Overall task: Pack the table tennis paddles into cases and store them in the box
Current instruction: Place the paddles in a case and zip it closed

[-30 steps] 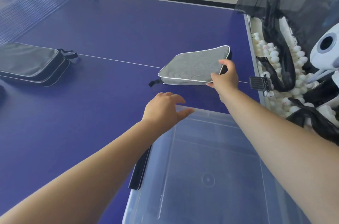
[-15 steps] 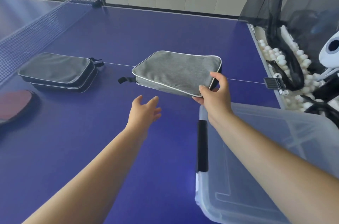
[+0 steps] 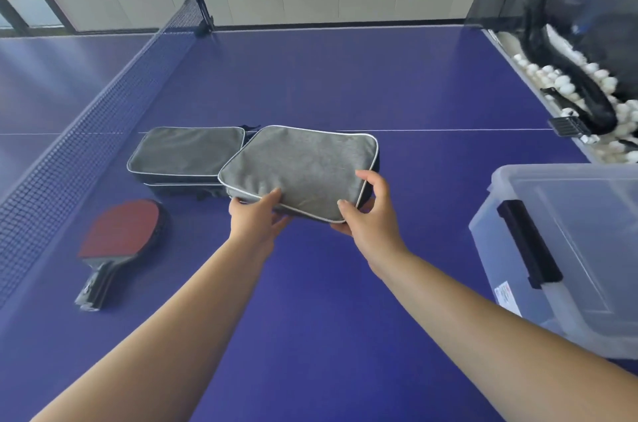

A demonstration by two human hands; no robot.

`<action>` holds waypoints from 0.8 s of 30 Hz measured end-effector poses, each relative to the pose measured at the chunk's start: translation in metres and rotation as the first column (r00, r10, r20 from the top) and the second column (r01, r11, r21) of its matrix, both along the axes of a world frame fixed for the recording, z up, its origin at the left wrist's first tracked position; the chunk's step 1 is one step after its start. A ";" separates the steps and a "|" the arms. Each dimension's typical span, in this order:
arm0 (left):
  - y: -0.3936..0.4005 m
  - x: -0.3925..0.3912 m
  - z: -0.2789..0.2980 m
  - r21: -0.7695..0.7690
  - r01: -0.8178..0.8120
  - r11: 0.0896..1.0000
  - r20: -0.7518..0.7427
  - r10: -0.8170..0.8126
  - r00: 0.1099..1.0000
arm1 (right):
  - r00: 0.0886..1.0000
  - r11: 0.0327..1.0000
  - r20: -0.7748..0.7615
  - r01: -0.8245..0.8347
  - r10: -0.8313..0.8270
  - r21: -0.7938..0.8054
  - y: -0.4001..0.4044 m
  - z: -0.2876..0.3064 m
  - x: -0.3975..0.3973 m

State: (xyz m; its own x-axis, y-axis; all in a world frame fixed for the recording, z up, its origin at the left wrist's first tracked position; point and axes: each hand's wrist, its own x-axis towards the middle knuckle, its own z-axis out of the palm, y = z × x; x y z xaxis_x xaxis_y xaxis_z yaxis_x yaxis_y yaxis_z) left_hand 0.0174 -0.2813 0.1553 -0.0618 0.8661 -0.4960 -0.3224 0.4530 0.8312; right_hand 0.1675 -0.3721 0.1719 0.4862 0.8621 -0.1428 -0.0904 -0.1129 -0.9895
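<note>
Held case: I saw a grey case (image 3: 303, 169) with pale piping at the centre of the view, raised above the blue table (image 3: 345, 283), its far end higher than its near end.
Left hand: my left hand (image 3: 253, 224) gripped the case's near edge at its 7 o'clock corner, thumb on top, fingers curled beneath.
Right hand: my right hand (image 3: 367, 214) clamped the 5 o'clock corner, thumb and forefinger on the top face and the side edge, the other fingers under it.
Second case: a second grey case (image 3: 183, 153) lay flat on the table at 9 o'clock of the held one; the held case overlapped its right end in the view, and I could not tell if they touched.
Paddles: red-faced paddles (image 3: 119, 235) lay stacked at 8 o'clock of the held case, handles toward me; I could not tell their number.
Box: a clear plastic box (image 3: 569, 249) with a black latch stood at 3 o'clock, well apart from the held case.
Net: the net (image 3: 86, 131) ran along 9 to 11 o'clock.
Ball tray: a tray of white balls (image 3: 566, 86) sat at 2 o'clock by the table edge.
</note>
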 end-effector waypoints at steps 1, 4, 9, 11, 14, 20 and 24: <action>-0.001 -0.007 -0.003 -0.007 -0.029 1.000 0.009 0.029 1.000 | 0.999 1.000 0.035 -0.028 0.029 -0.014 -0.003 -0.003 -0.007; -0.004 -0.025 -0.009 -0.002 -0.074 0.997 0.050 0.074 0.996 | 0.973 0.991 0.208 -0.078 0.100 -0.111 -0.011 -0.014 -0.016; -0.020 -0.051 -0.005 0.120 0.037 0.992 -0.070 -0.029 0.997 | 0.881 0.992 0.463 -0.040 0.090 -0.118 -0.019 -0.020 0.000; -0.027 -0.058 -0.005 0.157 0.118 0.981 -0.136 -0.097 0.986 | 0.857 0.995 0.509 -0.027 0.075 -0.101 -0.016 -0.020 0.011; -0.035 -0.064 -0.011 0.183 0.228 0.956 -0.228 -0.185 0.956 | 0.850 0.992 0.519 -0.037 0.094 -0.120 -0.009 -0.018 0.021; -0.048 -0.078 -0.025 0.196 0.328 0.924 -0.363 -0.242 0.900 | 0.760 0.988 0.632 -0.098 0.153 -0.122 0.012 -0.006 0.008; -0.038 -0.101 -0.028 0.216 0.471 0.855 -0.494 -0.320 0.808 | 0.650 0.982 0.740 -0.169 0.174 -0.083 0.036 0.008 -0.020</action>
State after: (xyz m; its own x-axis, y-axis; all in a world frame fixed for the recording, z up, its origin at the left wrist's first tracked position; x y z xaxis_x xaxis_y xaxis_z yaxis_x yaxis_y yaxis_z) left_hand -0.0836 -0.3192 0.1274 0.1826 0.9626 -0.2001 0.2467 0.1521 0.9571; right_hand 0.1477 -0.3365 0.1802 0.2763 0.9415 0.1930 0.6935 -0.0563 -0.7182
